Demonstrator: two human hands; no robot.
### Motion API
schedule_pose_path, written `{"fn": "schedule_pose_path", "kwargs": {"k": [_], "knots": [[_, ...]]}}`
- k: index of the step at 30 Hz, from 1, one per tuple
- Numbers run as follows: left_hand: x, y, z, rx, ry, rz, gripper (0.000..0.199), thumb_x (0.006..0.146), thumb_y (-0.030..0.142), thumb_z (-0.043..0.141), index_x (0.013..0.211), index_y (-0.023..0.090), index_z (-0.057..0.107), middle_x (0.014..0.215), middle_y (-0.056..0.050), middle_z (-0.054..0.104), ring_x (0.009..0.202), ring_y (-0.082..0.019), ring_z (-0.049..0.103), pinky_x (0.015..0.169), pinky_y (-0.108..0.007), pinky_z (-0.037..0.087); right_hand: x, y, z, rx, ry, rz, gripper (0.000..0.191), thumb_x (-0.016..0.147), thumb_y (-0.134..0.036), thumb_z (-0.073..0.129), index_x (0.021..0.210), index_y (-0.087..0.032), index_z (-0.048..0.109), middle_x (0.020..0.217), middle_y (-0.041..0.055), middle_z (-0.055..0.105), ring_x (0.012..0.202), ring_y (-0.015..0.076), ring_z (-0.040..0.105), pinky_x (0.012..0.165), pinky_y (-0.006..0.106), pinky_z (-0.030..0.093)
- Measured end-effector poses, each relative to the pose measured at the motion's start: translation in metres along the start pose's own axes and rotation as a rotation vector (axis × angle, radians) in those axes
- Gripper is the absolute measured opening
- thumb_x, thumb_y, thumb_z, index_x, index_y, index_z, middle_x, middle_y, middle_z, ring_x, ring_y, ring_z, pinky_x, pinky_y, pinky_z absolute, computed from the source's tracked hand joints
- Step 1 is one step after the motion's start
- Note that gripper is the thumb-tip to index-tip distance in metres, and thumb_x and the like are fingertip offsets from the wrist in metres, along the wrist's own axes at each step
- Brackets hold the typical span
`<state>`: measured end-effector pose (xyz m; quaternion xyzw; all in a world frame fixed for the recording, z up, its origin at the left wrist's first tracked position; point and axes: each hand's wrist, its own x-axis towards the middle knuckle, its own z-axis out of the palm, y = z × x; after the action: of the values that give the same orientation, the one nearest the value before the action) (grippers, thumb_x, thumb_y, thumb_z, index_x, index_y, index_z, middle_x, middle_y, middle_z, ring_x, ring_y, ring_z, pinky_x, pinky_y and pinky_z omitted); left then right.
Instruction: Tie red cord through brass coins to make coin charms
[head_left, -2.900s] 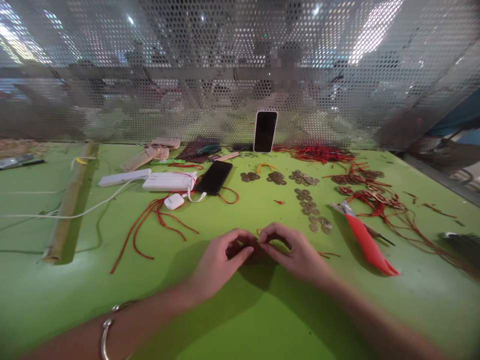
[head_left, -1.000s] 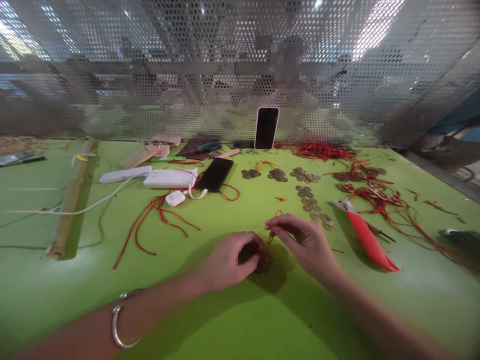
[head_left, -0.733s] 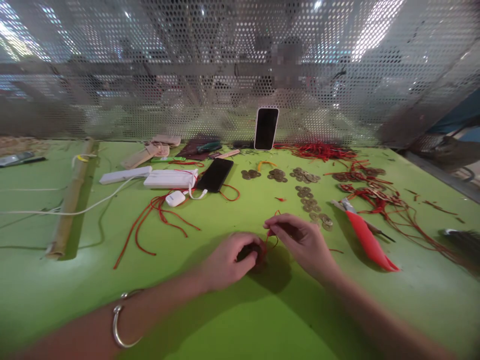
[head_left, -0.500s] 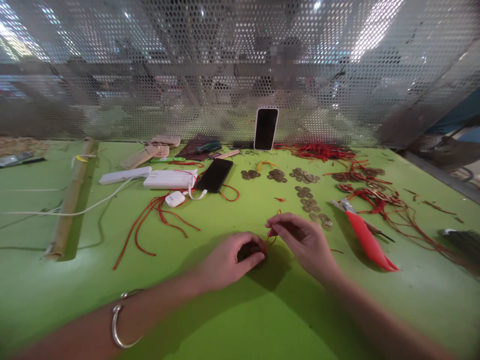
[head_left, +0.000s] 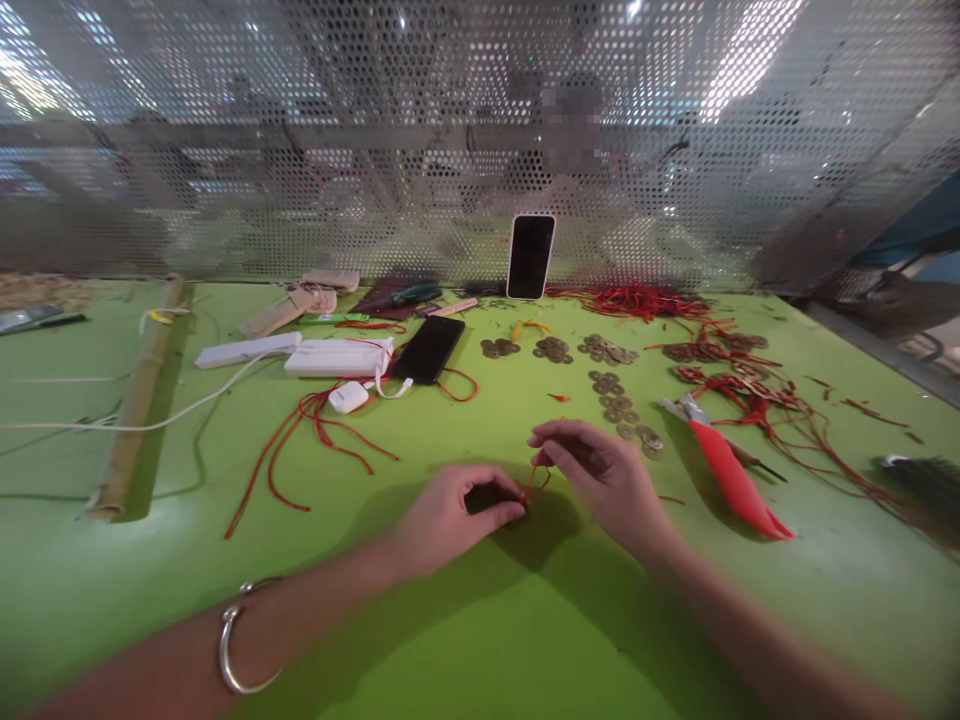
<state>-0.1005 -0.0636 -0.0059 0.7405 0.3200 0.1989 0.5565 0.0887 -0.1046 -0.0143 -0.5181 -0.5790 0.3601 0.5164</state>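
Observation:
Low over the green tabletop, my left hand (head_left: 461,515) pinches a small red piece, seemingly knotted cord, between thumb and fingertips; most of it is hidden by the fingers. A thin red cord (head_left: 537,478) runs up from there to my right hand (head_left: 592,475), whose thumb and forefinger are closed on its upper part. A short loop of the cord hangs between the two hands. Beyond my right hand lie round coins with holes (head_left: 616,408), grouped in small clusters. A scrap of red cord (head_left: 559,398) rests just past the fingertips.
Right of my hands lies a cutting tool with a red wrapped handle (head_left: 731,480), near tangled red cords with coins (head_left: 750,385). A phone (head_left: 531,257) stands against the perforated metal screen (head_left: 420,210). Leftward are a black phone (head_left: 431,350), a white power bank (head_left: 337,358) and a bamboo stick (head_left: 139,410).
The fingers of my left hand have drawn closer together around the red piece. My right hand has shifted very slightly to the left and down, still holding the cord.

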Motion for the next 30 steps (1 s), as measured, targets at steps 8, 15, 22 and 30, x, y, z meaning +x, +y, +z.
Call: {"fn": "schedule_pose_path", "kwargs": {"k": [8,15,22,30], "knots": [[-0.001,-0.003,-0.001,0.015,0.057,0.031,0.012,0.081,0.029,0.062,0.085,0.018,0.064,0.084,-0.001,0.067,0.081,-0.016,0.06,0.076,-0.027,0.046,0.002,-0.001,-0.004,-0.406,-0.215,-0.076,0.021,0.089,-0.023,0.046,0.105,-0.021,0.06,0.084,0.0024,0.069,0.075,0.0161,0.066,0.068,0.028,0.051],[-0.001,-0.001,-0.001,0.002,0.098,0.066,0.01,0.082,0.027,0.062,0.085,0.018,0.066,0.086,-0.001,0.068,0.081,-0.015,0.062,0.077,-0.027,0.048,-0.003,-0.014,-0.006,-0.407,-0.34,-0.255,0.027,0.089,-0.024,0.048,0.115,-0.021,0.056,0.093,0.0047,0.065,0.08,0.0153,0.061,0.072,0.027,0.048],[-0.003,-0.002,-0.001,-0.049,0.168,0.028,0.02,0.078,0.033,0.065,0.09,0.018,0.061,0.084,-0.002,0.068,0.081,-0.016,0.063,0.076,-0.028,0.05,-0.002,-0.007,-0.001,-0.349,-0.225,-0.308,0.019,0.087,-0.022,0.051,0.097,-0.022,0.067,0.079,0.0049,0.063,0.067,0.0133,0.059,0.06,0.024,0.047],[0.0,-0.006,0.0,-0.161,0.02,-0.047,0.017,0.08,0.03,0.064,0.09,0.017,0.063,0.084,-0.003,0.069,0.078,-0.016,0.064,0.074,-0.028,0.05,-0.004,-0.007,0.0,-0.408,-0.218,-0.383,0.019,0.088,-0.022,0.052,0.096,-0.022,0.069,0.072,0.0043,0.061,0.06,0.0127,0.056,0.054,0.023,0.043]]}}
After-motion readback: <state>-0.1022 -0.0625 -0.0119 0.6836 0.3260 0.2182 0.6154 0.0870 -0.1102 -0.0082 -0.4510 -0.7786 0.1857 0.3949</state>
